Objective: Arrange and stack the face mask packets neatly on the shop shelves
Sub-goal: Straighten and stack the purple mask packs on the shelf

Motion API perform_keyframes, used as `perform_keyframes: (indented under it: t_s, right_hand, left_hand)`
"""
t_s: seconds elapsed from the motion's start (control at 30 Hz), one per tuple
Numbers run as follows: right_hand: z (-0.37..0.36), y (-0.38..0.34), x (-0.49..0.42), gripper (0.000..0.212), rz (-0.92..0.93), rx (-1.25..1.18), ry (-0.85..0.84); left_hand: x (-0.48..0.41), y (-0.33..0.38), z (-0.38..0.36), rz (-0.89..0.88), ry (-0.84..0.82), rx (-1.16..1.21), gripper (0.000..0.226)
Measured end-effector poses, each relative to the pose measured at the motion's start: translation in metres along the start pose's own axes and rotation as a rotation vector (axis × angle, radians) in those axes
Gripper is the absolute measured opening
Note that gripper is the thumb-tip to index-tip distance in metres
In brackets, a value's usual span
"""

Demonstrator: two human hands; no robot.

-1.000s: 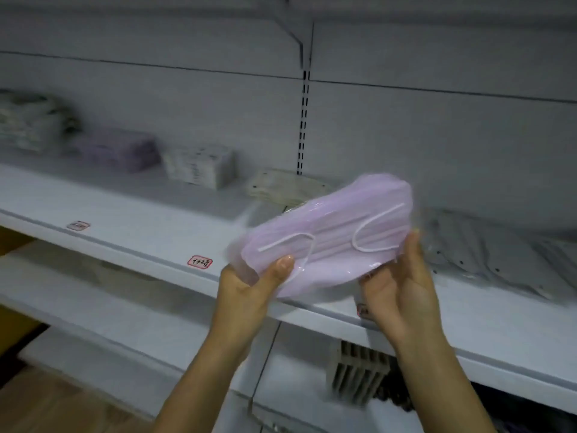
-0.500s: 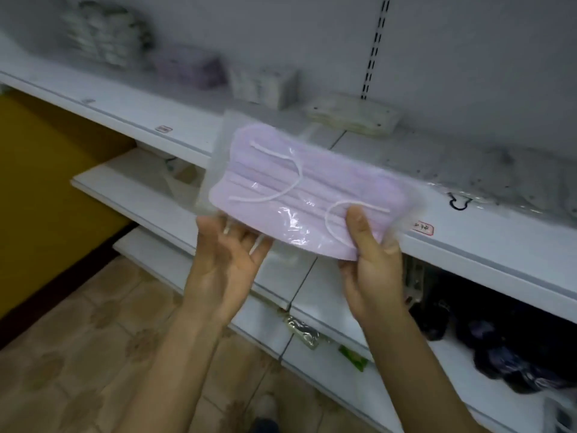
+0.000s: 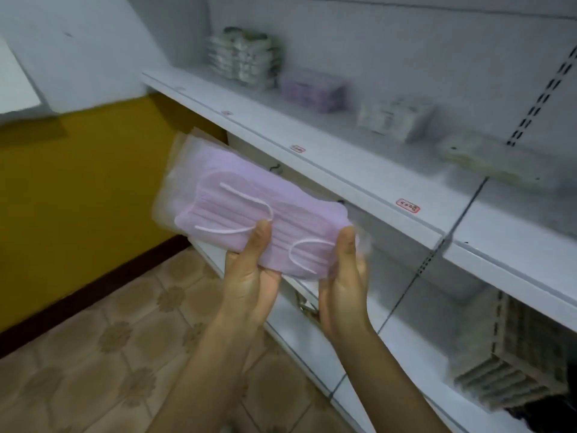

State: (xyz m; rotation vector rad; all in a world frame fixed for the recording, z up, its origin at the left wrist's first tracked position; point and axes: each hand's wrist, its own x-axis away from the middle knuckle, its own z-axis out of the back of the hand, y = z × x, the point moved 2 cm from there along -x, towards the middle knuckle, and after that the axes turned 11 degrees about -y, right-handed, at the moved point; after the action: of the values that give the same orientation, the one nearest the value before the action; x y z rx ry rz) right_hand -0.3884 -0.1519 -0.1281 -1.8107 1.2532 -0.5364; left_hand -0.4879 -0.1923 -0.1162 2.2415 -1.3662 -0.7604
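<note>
Shelving: a white shop shelf unit (image 3: 359, 170) ran from upper left to lower right, with lower shelves below it and a slotted upright at the right
Floor: patterned tan tiles (image 3: 103, 345) lay at lower left, beside a yellow wall (image 3: 78, 189) with a dark skirting
Held packet: a clear plastic packet of lilac face masks (image 3: 246, 214) with white ear loops was held in the air in front of the top shelf's edge, tilted, its left end higher, touching no shelf
Stock on top shelf: a tall pile of grey-white packets (image 3: 243, 57) stood at the back left; just right of it a purple stack (image 3: 312, 90); then a white boxy stack (image 3: 395, 118); then a flat pale packet (image 3: 493, 160) near the upright
Lower right: a ribbed pale block (image 3: 512, 364) sat on a lower shelf
Left hand: the left hand (image 3: 249, 276) gripped the packet's lower edge near its middle, thumb pressed on the front, fingers behind
Right hand: the right hand (image 3: 343, 282) gripped the packet's right end, thumb on the front, fingers hidden behind
Price tags: small red-and-white labels (image 3: 407, 205) stuck on the top shelf's front lip
</note>
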Motion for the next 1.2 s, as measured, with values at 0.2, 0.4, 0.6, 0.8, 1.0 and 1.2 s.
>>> perform_keyframes:
  t_s: [0.2, 0.4, 0.6, 0.8, 1.0, 1.2]
  right_hand:
    - [-0.094, 0.063, -0.048, 0.097, -0.006, 0.080, -0.101]
    - [-0.153, 0.104, -0.094, 0.079, -0.049, 0.247, -0.254]
    - [-0.184, 0.136, -0.121, 0.028, -0.136, 0.258, -0.269]
    - [-0.195, 0.152, -0.177, 0.041, -0.142, 0.285, -0.180]
    - [-0.187, 0.141, -0.258, 0.056, -0.080, 0.461, -0.109]
    - [-0.152, 0.083, -0.344, 0.017, 0.151, 0.661, -0.002]
  left_hand:
    - [-0.045, 0.096, 0.068, -0.087, -0.036, -0.134, 0.087]
    - [-0.089, 0.158, 0.141, 0.049, 0.020, -0.008, 0.102]
    - [-0.114, 0.167, 0.188, 0.166, 0.093, 0.099, 0.081]
    - [-0.158, 0.185, 0.214, 0.054, 0.129, -0.039, 0.100]
    - [-0.249, 0.219, 0.250, -0.046, 0.097, -0.315, 0.072]
    - [-0.370, 0.210, 0.248, -0.113, -0.021, -0.710, 0.024]
